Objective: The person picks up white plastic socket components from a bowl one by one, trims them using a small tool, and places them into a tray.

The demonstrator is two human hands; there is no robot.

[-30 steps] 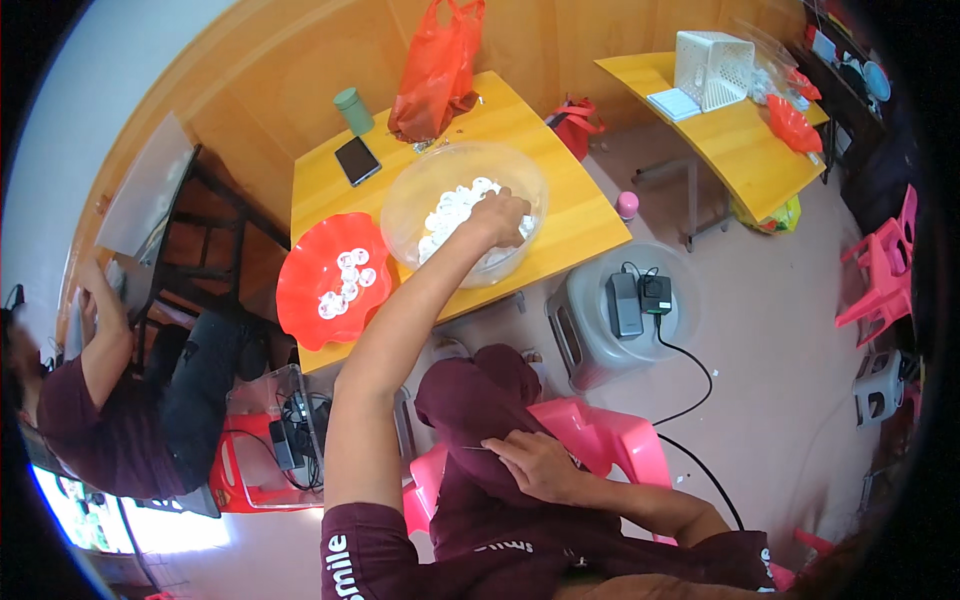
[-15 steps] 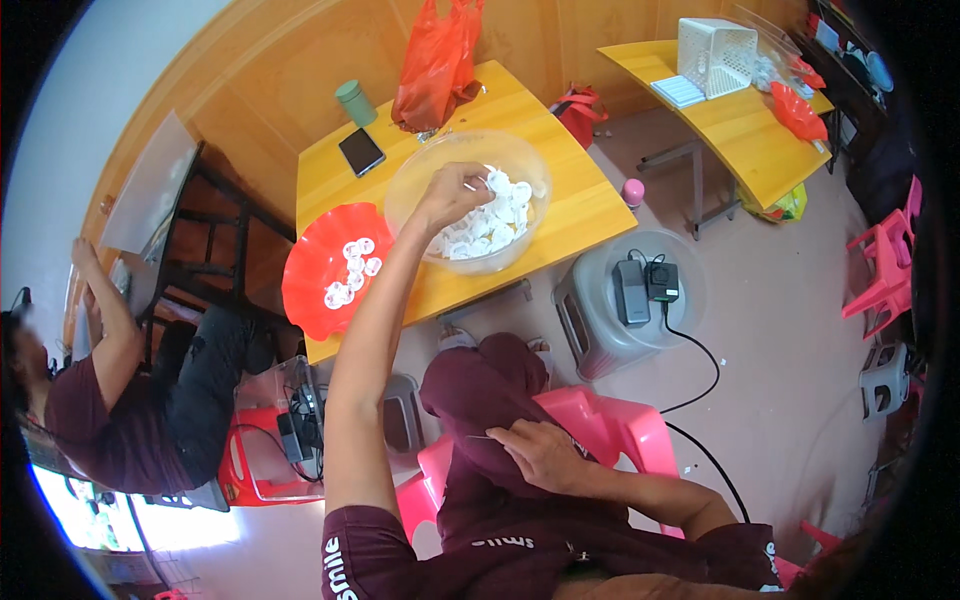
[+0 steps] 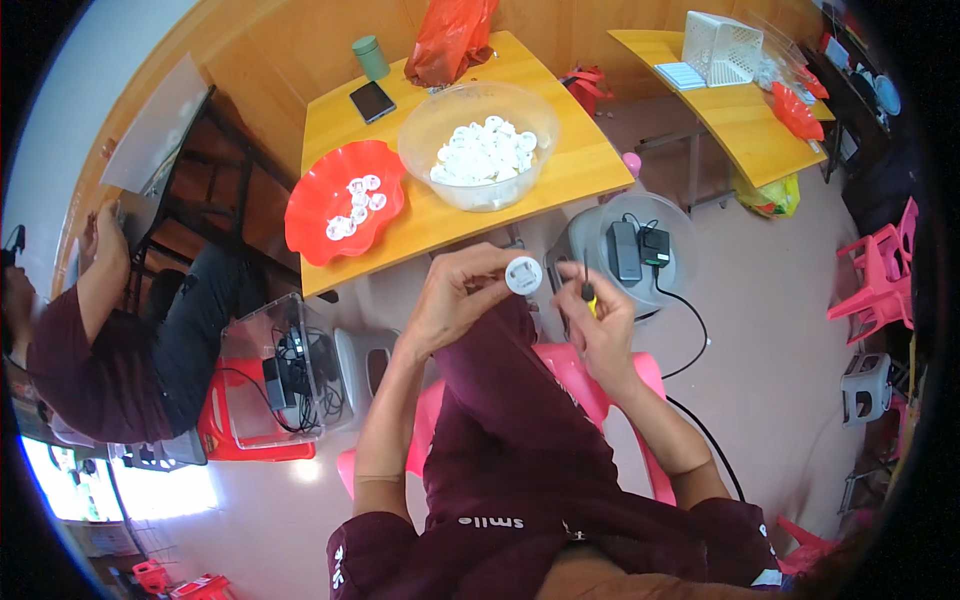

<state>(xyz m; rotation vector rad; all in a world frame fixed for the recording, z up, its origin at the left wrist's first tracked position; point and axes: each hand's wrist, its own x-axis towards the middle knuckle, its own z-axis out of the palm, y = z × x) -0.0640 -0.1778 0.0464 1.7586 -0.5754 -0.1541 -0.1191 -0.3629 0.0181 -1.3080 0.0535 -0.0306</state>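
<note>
Between the thumb and fingers of my left hand is a small white round plastic piece, held above my knees with a flat face showing. To its right, my right hand is closed on a small screwdriver with a black and yellow handle; its thin shaft points away from me, apart from the piece. Beyond my hands on the table, a clear plastic bowl holds many similar white pieces. Left of it, a red wavy-edged dish has several white pieces in it.
The yellow table also carries a phone, a green canister and a red plastic bag. On a grey stool to the right lie black devices with a cable. A co-worker sits at the left.
My left hand has come back from the bowl to above my lap, now with a white piece. My right hand has risen from my lap toward it with the screwdriver.
</note>
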